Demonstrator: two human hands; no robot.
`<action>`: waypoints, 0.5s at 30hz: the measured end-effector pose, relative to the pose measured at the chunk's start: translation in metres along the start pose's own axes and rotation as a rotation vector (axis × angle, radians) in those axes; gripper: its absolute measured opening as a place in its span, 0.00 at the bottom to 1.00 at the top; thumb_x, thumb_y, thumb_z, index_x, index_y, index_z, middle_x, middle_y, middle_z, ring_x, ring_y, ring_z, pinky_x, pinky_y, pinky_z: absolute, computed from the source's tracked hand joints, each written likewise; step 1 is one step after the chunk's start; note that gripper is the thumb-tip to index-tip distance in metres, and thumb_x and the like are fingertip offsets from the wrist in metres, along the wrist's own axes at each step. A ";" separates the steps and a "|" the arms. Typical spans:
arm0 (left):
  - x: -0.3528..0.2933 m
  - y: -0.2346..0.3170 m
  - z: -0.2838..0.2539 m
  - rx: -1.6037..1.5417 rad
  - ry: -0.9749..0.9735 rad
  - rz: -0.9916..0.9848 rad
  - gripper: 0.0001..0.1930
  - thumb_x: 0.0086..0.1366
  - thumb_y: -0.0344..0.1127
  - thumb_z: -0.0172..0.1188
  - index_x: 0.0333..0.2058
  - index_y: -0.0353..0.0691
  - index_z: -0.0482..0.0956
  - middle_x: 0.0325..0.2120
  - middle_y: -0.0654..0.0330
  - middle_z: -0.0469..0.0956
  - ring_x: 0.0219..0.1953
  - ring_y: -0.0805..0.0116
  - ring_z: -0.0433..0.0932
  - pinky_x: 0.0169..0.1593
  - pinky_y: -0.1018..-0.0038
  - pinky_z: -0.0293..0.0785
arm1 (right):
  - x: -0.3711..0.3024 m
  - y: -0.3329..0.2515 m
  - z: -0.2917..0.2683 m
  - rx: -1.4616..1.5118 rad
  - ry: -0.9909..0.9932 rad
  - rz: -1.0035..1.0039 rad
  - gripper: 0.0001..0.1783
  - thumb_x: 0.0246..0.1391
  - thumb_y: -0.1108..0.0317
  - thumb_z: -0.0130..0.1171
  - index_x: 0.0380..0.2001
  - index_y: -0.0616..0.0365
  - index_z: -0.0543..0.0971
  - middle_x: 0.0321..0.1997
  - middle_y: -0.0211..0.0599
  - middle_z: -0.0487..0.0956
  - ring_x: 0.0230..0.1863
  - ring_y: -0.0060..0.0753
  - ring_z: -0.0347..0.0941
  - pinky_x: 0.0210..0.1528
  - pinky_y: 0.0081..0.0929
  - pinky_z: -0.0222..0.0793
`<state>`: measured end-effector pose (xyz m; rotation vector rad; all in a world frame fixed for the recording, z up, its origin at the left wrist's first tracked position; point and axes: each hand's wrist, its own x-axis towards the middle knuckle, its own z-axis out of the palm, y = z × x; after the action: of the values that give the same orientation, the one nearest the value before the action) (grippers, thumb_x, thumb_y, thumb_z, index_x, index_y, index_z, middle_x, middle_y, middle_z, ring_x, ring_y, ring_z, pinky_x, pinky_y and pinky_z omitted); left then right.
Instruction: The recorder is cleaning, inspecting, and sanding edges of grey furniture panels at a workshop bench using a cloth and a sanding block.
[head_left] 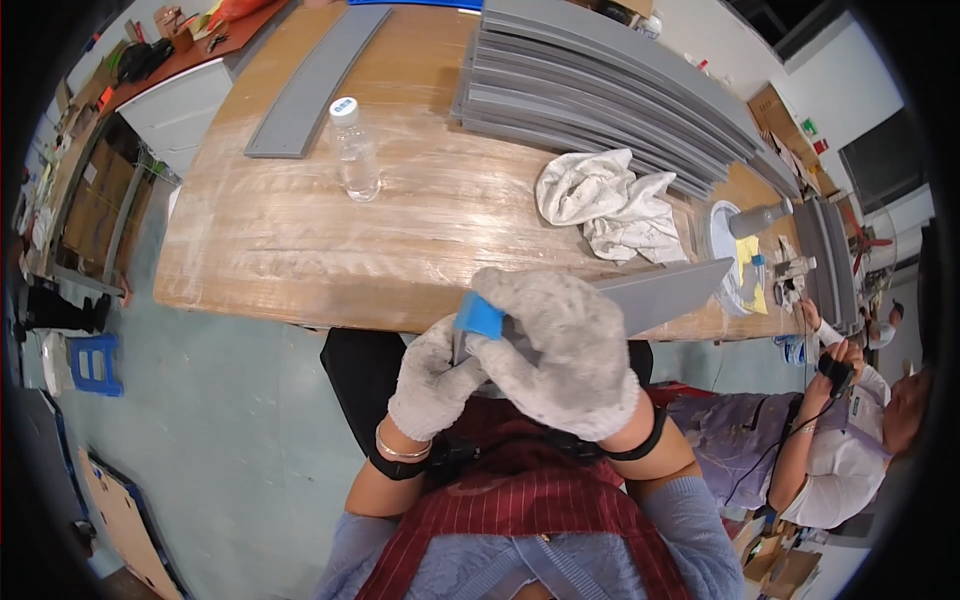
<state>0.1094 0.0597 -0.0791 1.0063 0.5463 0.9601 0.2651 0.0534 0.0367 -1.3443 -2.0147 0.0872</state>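
Both my hands wear whitish work gloves and are close together at the table's near edge. My right hand (pixel 560 350) is closed on a small blue block (pixel 482 317), pressed against the end of a long grey panel. That panel (pixel 665 295) runs out to the right from behind my right glove, over the table edge. My left hand (pixel 435 375) is closed around the panel's near end, mostly hiding it. A crumpled white cloth (pixel 610 205) lies just beyond the panel. What the blue block is made of cannot be made out.
On the wooden table (pixel 240 250) stand a clear bottle (pixel 357 150), a single grey panel (pixel 318 85) and a stack of grey panels (pixel 590 90). A white round container (pixel 722 235) sits at right. A co-worker (pixel 815 440) is close on the right; a blue stool (pixel 95 364) stands at left.
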 end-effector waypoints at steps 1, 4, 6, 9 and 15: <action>0.001 0.001 0.002 0.006 -0.009 -0.010 0.22 0.67 0.31 0.63 0.58 0.31 0.73 0.45 0.59 0.82 0.45 0.72 0.80 0.51 0.72 0.78 | -0.007 0.006 0.009 -0.033 0.065 -0.010 0.19 0.50 0.67 0.71 0.45 0.62 0.82 0.35 0.36 0.83 0.32 0.32 0.81 0.41 0.29 0.78; 0.002 0.000 0.002 0.039 0.081 -0.068 0.23 0.65 0.28 0.64 0.58 0.30 0.73 0.46 0.59 0.81 0.45 0.73 0.78 0.51 0.73 0.77 | -0.031 0.039 0.006 -0.069 0.131 0.139 0.17 0.50 0.67 0.68 0.44 0.58 0.81 0.32 0.37 0.81 0.34 0.39 0.79 0.39 0.34 0.77; 0.004 -0.007 0.002 0.053 0.092 -0.063 0.23 0.65 0.27 0.64 0.57 0.30 0.73 0.46 0.59 0.81 0.45 0.73 0.78 0.51 0.74 0.76 | -0.047 0.057 -0.010 0.036 0.205 0.413 0.16 0.51 0.70 0.67 0.44 0.62 0.82 0.31 0.35 0.82 0.31 0.29 0.77 0.36 0.26 0.75; 0.005 -0.007 0.005 0.095 0.134 -0.089 0.21 0.63 0.26 0.64 0.55 0.29 0.74 0.45 0.59 0.81 0.44 0.74 0.77 0.49 0.75 0.76 | -0.046 0.051 -0.028 -0.056 0.135 0.408 0.17 0.49 0.73 0.67 0.45 0.60 0.82 0.34 0.34 0.82 0.30 0.25 0.76 0.32 0.23 0.73; 0.000 0.002 0.005 0.222 0.287 -0.078 0.22 0.58 0.20 0.57 0.53 0.31 0.74 0.40 0.61 0.80 0.40 0.72 0.79 0.44 0.74 0.76 | -0.041 0.044 0.006 0.026 0.196 0.158 0.23 0.45 0.68 0.70 0.47 0.56 0.82 0.39 0.38 0.84 0.37 0.40 0.81 0.40 0.35 0.78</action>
<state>0.1129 0.0580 -0.0748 1.0417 0.9414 0.9951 0.3048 0.0410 -0.0069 -1.4356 -1.7383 0.0513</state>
